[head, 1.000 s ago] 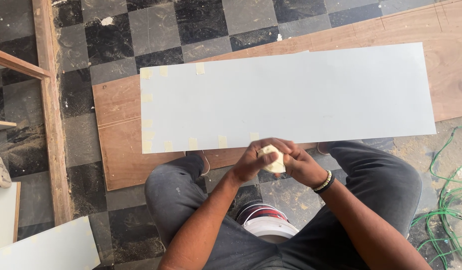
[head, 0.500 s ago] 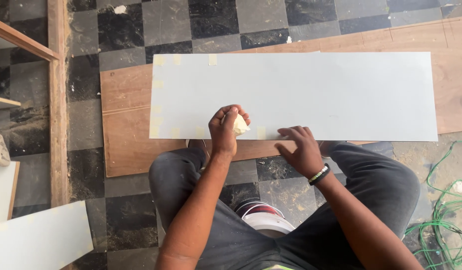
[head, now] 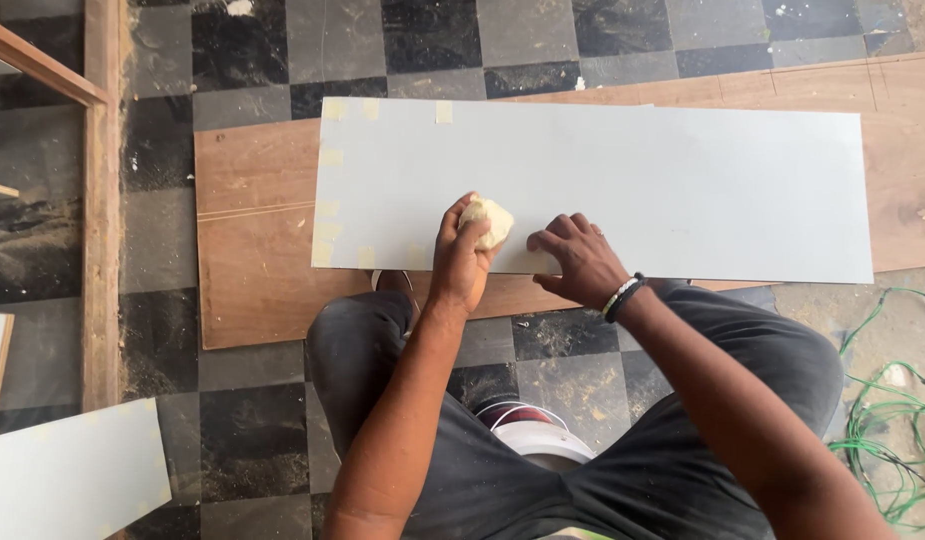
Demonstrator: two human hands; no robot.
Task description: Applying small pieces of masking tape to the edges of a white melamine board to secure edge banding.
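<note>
From my feed, I judge the rubbing of the pale grey panel (head: 622, 190) barely begun: its surface looks uniformly matte, and yellowish tape tabs (head: 330, 158) remain along its left and upper edges. The panel lies flat on a brown plywood sheet (head: 252, 240) on the checkered floor (head: 422, 40). My left hand (head: 464, 255) clenches a cream wad (head: 488, 219) at the panel's near edge; my right hand (head: 574, 258), grip released, presses flat just beside it.

I have one view only, from the head camera, looking almost straight down from above the pale grey panel (head: 592, 190). The panel fills the middle of the frame, close below me; my knees sit just beneath it, and checkered floor (head: 422, 40) lies beyond its far edge.
</note>
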